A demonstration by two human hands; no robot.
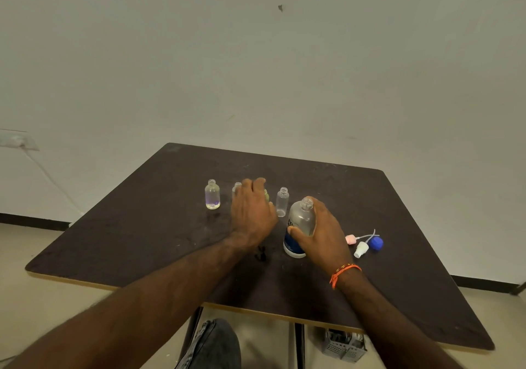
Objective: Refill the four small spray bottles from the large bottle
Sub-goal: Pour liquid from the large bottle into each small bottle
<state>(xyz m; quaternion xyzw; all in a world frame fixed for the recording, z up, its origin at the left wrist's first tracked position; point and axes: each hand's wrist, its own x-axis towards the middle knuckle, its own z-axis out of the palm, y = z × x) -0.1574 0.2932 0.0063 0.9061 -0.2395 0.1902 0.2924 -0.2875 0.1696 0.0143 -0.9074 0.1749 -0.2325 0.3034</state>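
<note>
Large bottle (299,228) clamped upright by right hand (321,232) grip; left hand (252,212) grip state unclear, small bottles (212,194) behind.

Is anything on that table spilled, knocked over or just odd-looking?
No spill shows. The loose caps lie on their sides, off their bottles, at the right of the table; that fits refilling. The large bottle stands upright in the right hand.

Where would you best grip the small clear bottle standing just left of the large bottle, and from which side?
Probably around its straight body, below the threaded neck. The small clear bottle stands upright and uncapped, so a side pinch keeps the mouth level and free. Come from the near-left: the large bottle, held by the right hand, crowds its right, while the left hand is already alongside.
</note>
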